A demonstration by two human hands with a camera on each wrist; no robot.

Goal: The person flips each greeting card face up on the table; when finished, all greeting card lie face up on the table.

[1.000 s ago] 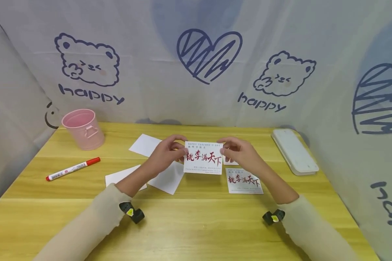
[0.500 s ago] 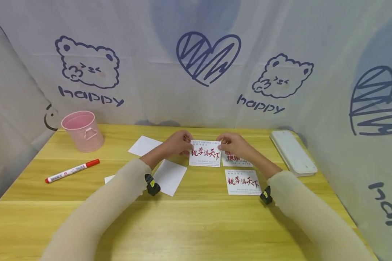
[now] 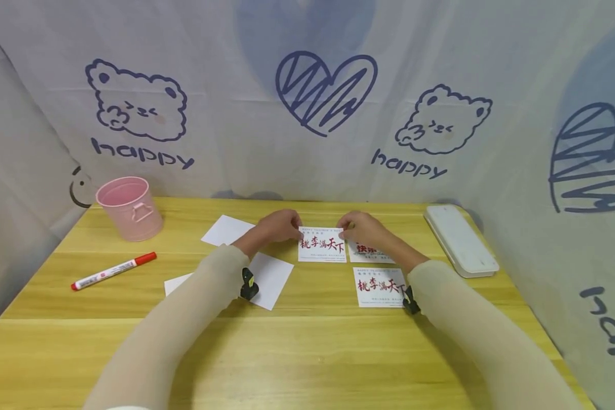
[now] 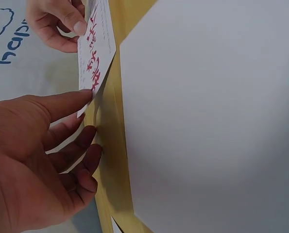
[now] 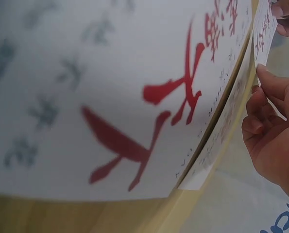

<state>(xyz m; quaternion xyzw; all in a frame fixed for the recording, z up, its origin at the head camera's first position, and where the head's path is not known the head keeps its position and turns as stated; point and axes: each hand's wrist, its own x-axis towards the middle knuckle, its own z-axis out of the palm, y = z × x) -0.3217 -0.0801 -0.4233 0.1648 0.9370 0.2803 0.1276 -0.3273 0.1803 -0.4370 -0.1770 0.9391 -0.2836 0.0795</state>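
A white card with red Chinese characters is held upright in the middle of the table, its lower edge low over or on the wood. My left hand pinches its left edge and my right hand its upper right edge. In the left wrist view, the thumb and forefinger of the left hand grip one corner of the card. A second card with the same red characters lies to the right. Behind my right hand, another red-lettered card is partly covered.
Several blank white cards lie left of the middle, partly under my left arm. A red-capped marker and a pink bucket stand farther left. At the right is a white case. A patterned cloth hangs behind the table.
Both hands have moved forward and lowered the card to near the tabletop, away from me. The card behind the right hand shows more than at first.
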